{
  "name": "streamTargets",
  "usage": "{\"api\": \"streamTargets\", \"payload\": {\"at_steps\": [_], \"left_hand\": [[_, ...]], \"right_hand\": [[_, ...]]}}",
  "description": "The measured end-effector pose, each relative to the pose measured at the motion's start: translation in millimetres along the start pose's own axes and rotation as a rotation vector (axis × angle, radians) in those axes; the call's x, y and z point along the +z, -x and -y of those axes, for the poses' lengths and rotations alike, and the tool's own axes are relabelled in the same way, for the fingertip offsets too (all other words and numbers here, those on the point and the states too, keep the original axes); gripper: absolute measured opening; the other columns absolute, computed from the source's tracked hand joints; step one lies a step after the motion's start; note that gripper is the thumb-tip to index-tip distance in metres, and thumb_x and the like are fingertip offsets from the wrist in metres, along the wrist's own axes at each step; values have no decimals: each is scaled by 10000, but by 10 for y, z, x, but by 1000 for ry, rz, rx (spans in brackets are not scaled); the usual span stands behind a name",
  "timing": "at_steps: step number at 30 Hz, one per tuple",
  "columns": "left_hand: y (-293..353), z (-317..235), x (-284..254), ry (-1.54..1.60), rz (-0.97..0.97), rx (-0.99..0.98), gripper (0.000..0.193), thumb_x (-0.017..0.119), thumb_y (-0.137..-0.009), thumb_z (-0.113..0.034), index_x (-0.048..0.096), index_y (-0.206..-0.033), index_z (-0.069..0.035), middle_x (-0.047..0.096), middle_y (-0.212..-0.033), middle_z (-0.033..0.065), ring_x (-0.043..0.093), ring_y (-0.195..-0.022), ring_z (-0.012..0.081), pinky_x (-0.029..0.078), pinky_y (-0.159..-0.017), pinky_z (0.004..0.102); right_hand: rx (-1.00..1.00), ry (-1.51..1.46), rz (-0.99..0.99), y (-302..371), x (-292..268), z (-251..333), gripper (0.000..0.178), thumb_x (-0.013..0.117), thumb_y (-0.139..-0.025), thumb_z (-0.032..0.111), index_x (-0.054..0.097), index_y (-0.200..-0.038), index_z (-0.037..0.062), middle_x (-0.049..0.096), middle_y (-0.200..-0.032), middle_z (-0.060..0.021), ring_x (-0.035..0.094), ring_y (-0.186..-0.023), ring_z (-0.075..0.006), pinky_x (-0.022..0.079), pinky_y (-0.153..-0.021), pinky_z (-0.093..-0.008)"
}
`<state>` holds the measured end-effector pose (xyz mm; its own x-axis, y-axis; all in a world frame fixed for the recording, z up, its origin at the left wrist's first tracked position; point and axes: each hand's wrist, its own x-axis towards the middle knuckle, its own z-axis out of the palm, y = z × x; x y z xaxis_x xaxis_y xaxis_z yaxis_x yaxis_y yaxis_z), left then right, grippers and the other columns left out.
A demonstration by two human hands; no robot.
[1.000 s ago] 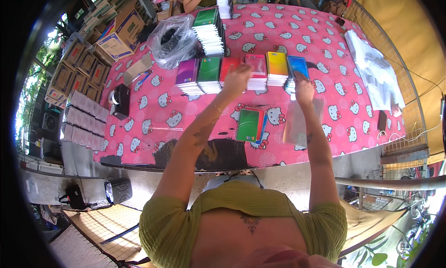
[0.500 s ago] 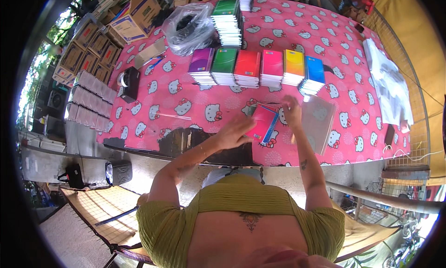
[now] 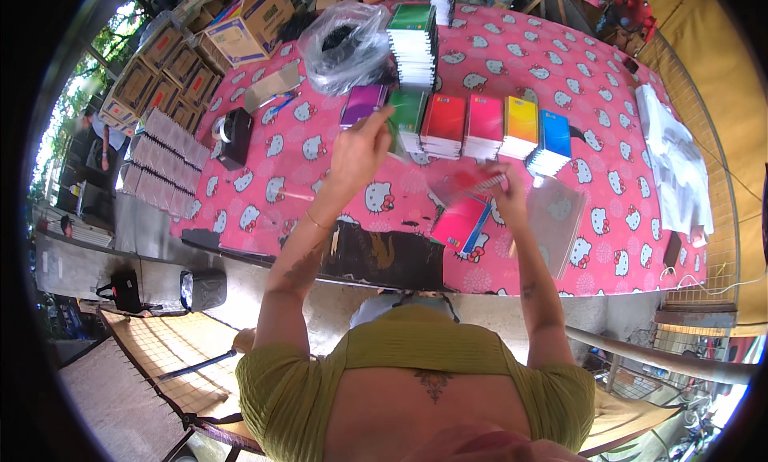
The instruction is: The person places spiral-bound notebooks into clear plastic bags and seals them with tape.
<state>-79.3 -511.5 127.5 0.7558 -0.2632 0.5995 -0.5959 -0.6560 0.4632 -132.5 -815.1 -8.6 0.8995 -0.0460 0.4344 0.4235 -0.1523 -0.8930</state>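
My left hand (image 3: 358,148) is closed at the left edge of the green notebook stack (image 3: 410,114), pinching what looks like a green notebook (image 3: 394,134), blurred and partly covered by the fingers. A red spiral notebook (image 3: 464,185), smeared by motion, is tilted in my right hand (image 3: 508,196). Beneath it on the table lies a pink notebook (image 3: 458,228), with a blue notebook's edge (image 3: 482,236) showing under its right side. Alongside the green stack stand stacks of purple (image 3: 364,104), red (image 3: 444,122), pink (image 3: 484,120), yellow (image 3: 521,122) and blue (image 3: 554,134) notebooks.
A translucent sheet stack (image 3: 556,222) lies right of my right hand. Further left are a tape dispenser (image 3: 233,140) and white spiral-bound stacks (image 3: 160,164). Behind stand a taller green-topped notebook stack (image 3: 414,50), a plastic bag (image 3: 346,50) and cartons (image 3: 256,26). White plastic (image 3: 674,162) covers the right edge.
My left hand has left the pink notebook and reached forward to the green stack. My right hand now holds a red notebook above the pink and blue ones. The view has shifted slightly.
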Motion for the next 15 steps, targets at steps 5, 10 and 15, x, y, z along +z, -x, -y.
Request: {"api": "streamTargets", "payload": {"at_steps": [5, 10, 15], "left_hand": [[237, -414, 977, -128, 820, -43, 527, 501, -962, -544, 723, -969, -66, 698, -818, 193, 682, -771, 403, 536, -733, 485], [723, 68, 1667, 22, 492, -69, 480, 547, -946, -508, 671, -1168, -101, 703, -979, 179, 670, -929, 379, 535, -821, 459], [89, 1298, 759, -535, 188, 223, 560, 647, -812, -48, 561, -1348, -187, 556, -1337, 199, 562, -1210, 363, 502, -978, 457]], "right_hand": [[113, 128, 277, 611, -94, -770, 411, 466, -792, -180, 674, -1077, 31, 658, -1251, -143, 573, -1241, -297, 432, -1056, -370], [210, 63, 2, 785, 5, -673, 476, 429, -862, -102, 644, -1256, 55, 574, -1381, -156, 516, -1311, -294, 389, -1099, -349], [556, -256, -462, 1093, 253, -423, 384, 472, -1031, 161, 534, -1376, 6, 539, -1409, -190, 482, -1336, -293, 366, -1108, -347]]}}
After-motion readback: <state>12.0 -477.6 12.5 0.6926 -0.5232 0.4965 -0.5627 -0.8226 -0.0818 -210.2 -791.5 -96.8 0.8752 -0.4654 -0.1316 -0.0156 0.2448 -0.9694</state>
